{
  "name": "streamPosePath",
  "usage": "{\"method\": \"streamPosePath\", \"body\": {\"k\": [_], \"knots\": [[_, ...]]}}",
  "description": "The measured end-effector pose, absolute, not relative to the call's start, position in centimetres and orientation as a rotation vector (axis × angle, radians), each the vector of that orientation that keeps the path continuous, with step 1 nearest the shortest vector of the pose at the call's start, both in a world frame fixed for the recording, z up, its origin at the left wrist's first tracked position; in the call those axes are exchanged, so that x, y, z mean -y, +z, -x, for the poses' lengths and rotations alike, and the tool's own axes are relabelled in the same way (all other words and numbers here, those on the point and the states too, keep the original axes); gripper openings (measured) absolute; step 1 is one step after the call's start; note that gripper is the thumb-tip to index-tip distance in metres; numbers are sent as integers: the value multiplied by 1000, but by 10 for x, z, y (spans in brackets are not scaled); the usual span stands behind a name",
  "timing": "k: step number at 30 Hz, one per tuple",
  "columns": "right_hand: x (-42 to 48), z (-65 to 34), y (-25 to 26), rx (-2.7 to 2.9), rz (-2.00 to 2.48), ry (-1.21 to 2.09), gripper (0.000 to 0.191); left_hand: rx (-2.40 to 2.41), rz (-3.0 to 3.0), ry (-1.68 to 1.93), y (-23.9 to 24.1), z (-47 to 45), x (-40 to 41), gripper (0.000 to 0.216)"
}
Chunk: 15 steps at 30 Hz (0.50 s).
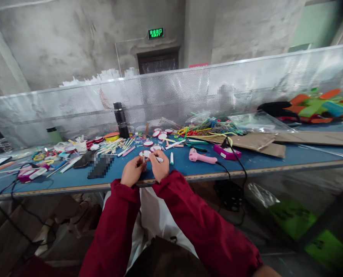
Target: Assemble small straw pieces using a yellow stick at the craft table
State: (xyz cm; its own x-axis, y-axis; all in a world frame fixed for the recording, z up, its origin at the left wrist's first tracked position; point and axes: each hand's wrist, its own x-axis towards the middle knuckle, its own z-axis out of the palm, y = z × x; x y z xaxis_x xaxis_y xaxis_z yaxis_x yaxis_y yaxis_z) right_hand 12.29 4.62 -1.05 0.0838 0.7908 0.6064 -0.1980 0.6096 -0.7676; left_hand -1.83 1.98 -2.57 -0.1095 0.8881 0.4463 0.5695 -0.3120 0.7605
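Observation:
My left hand [131,170] is closed on a small flat brown stick [144,156] near the table's front edge. Close beside it, my right hand [160,166] grips a white marker pen [159,159], its far end hidden by the fingers. Just beyond both hands lie several round white discs with red rims [156,148]. Another white marker with a green end [171,158] rests to the right of my right hand. A pink glue gun [201,157] lies farther right, its black cord running off the front edge.
A black bottle [121,121] stands at the back by the perforated metal panel [171,96]. Left are a dark phone-like slab [100,166] and scattered sticks. Right are a purple box [227,152], tangled coloured cords [214,127] and flat brown cardboard [255,141]. Black cables hang over the edge.

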Motion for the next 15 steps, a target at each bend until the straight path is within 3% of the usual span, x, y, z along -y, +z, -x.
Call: {"method": "streamPosePath", "body": {"k": [15], "knots": [[-48,-123,-13,1304,584,783,17,-1574,-1855,1404,-25,18,-18,16]]}}
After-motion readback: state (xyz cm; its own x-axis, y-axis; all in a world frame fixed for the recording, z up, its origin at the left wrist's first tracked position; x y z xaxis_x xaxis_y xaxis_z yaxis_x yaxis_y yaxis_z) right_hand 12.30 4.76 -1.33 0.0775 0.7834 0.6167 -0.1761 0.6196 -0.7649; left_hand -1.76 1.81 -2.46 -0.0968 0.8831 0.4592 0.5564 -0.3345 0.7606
